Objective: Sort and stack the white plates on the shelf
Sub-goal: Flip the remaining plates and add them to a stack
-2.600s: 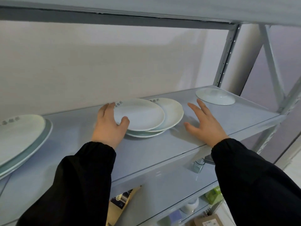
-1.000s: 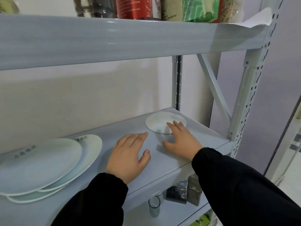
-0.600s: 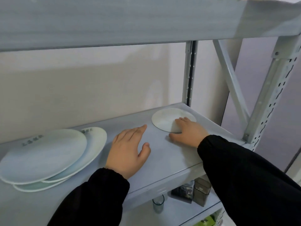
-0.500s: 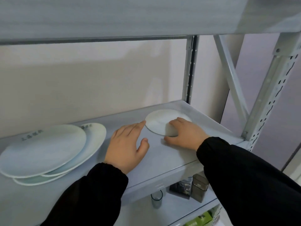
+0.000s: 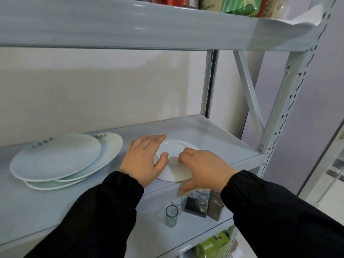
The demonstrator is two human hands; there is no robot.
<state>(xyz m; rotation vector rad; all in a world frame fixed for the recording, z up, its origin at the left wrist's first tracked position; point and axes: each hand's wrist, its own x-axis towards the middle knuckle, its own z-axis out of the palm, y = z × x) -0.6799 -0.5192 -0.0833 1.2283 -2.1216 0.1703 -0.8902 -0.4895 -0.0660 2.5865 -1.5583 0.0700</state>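
In the head view, the small white round ceramic plate point(image 5: 174, 167) lies between both hands at the front lip of the grey metal shelf point(image 5: 214, 135). It probably sits that far forward so a thumb can reach beneath it. The right hand point(image 5: 203, 169) grasps its near-right side, with curled fingers on the upper face. Its thumb drops below the shelf edge, too blurred to show contact with the underside. The left hand point(image 5: 142, 159) is not clenched. Its fingers lie nearly straight along the far-left rim and its thumb tip rests on the plate, seemingly to stop it sliding (a steadying hold, not a lift). Well to the left of this grip sits a skewed pile of three larger pale round plates point(image 5: 55, 157), their rims misaligned. They likely await sorting by size.
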